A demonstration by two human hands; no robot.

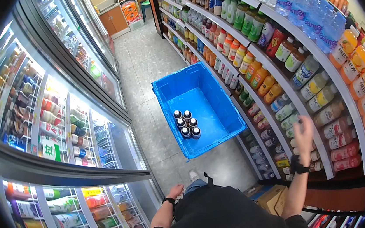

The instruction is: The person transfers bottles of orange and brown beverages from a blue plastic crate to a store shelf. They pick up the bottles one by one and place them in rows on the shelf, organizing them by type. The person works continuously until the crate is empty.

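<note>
A blue plastic crate (pixel 222 120) stands on the tiled floor in front of me, with several dark bottles with white-topped caps (pixel 185 123) upright in its near left part. My right hand (pixel 303 133) is raised beside the drink shelves, its fingers somewhat spread and near a pale green bottle (pixel 289 120); I see nothing held in it, and whether it touches the bottle I cannot tell. My left hand (pixel 176 191) hangs low beside my leg, partly curled; its palm is hidden, and no object shows in it. Both wrists wear black bands.
Shelves (pixel 309 134) of bottled drinks curve along the right, with shrink-wrapped water bottles (pixel 311 15) on top. Glass-door refrigerators (pixel 76 177) line the left. A cardboard box (pixel 273 199) lies near my right side. The tiled aisle (pixel 137 69) leads to a cabinet (pixel 113 21).
</note>
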